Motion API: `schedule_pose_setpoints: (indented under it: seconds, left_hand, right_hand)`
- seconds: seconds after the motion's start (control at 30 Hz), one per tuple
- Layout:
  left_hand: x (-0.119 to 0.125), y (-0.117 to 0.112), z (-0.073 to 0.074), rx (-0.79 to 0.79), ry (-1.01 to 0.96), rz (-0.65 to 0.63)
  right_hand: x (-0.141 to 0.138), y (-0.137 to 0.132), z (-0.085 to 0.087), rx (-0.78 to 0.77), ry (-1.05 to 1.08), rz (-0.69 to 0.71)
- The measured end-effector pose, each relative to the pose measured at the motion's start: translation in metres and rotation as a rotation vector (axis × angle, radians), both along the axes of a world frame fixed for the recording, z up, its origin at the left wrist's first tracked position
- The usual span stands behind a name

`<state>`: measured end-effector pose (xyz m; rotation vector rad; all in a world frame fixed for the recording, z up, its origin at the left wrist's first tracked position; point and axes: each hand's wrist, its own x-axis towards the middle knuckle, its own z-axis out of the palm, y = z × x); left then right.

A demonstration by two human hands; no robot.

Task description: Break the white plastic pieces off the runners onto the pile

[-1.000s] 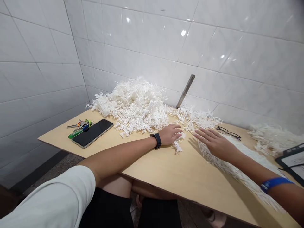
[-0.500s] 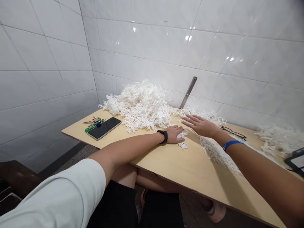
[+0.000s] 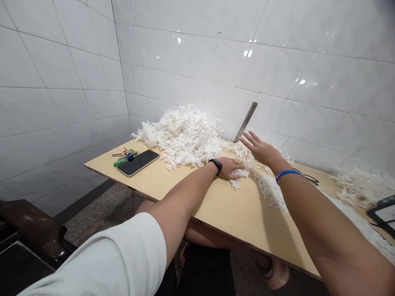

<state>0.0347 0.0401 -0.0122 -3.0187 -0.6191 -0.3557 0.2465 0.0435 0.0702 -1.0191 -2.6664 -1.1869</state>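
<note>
Pale wooden tabletop (image 3: 234,209) under a fluffy, tangled heap of white shreds (image 3: 185,139)

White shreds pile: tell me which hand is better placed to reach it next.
Left, probably: the left hand rests by a clump of shreds beside the pile. The right hand looks lifted, fingers spread, and sits farther from the pile.

Two hands (image 3: 228,168) (image 3: 261,151), one smartphone (image 3: 138,163), one key bunch (image 3: 127,155), one watch (image 3: 217,166), one wristband (image 3: 286,174)
</note>
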Motion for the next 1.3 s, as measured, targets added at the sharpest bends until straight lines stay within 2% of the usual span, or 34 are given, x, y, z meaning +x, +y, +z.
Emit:
schedule_pose_setpoints:
  seconds: [0.23,0.43,0.57,0.73,0.87,1.07,1.3]
  left_hand:
    - [-0.004,0.006,0.013,0.124,-0.01,0.015]
    - [0.0,0.008,0.023,0.198,-0.046,0.057]
    - [0.0,0.011,0.039,0.228,-0.075,0.123]
    - [-0.007,0.019,0.061,0.239,-0.064,0.27]
    - [-0.013,0.02,0.071,0.251,-0.003,0.317]
    - [-0.021,0.019,0.073,0.296,0.021,0.399]
    - [-0.023,0.025,0.06,0.397,-0.119,0.546]
  right_hand:
    - [-0.007,0.006,-0.007,0.017,0.038,0.016]
    - [-0.009,0.009,-0.003,0.064,0.085,0.025]
    - [-0.011,0.01,0.001,0.091,0.117,0.016]
    - [-0.02,0.004,0.0,0.135,0.199,-0.044]
    - [-0.033,-0.001,-0.003,0.158,0.276,-0.091]
    - [-0.051,0.004,-0.01,0.154,0.35,-0.118]
    - [-0.071,0.012,-0.025,0.138,0.357,-0.079]
